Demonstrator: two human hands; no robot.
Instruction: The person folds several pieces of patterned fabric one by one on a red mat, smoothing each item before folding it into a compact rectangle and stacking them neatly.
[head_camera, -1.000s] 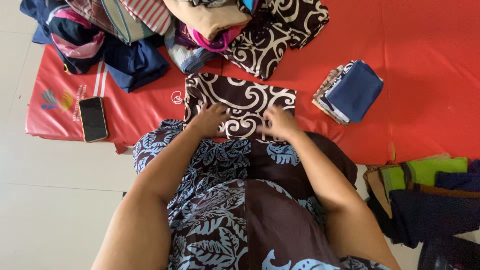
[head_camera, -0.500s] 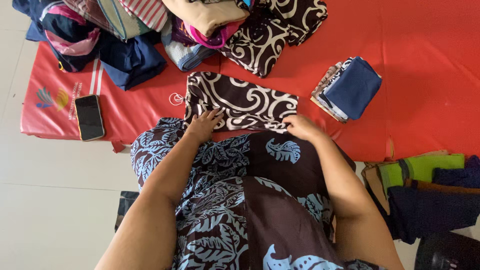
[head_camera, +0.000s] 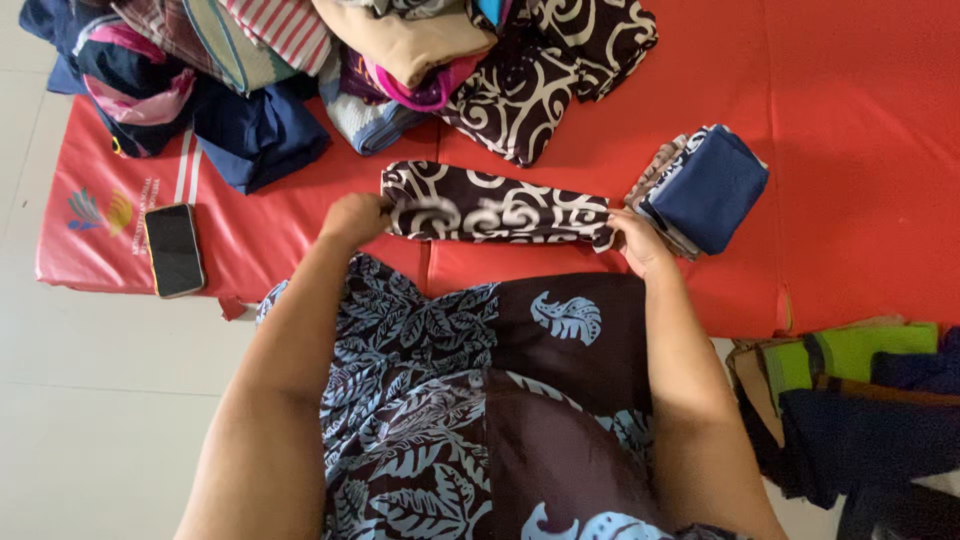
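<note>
Red mat (head_camera: 860, 90): your left hand (head_camera: 352, 217) and right hand (head_camera: 640, 243) pinch the ends of the swirl-patterned cloth (head_camera: 497, 207), folded narrow; unfolded heap (head_camera: 330, 70) remains beyond it.

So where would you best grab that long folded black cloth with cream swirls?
Probably at its two short ends, one from each side: the folded black cloth with cream swirls lies as a long flat strip across the red mat, and the left hand and right hand are placed there.
</note>
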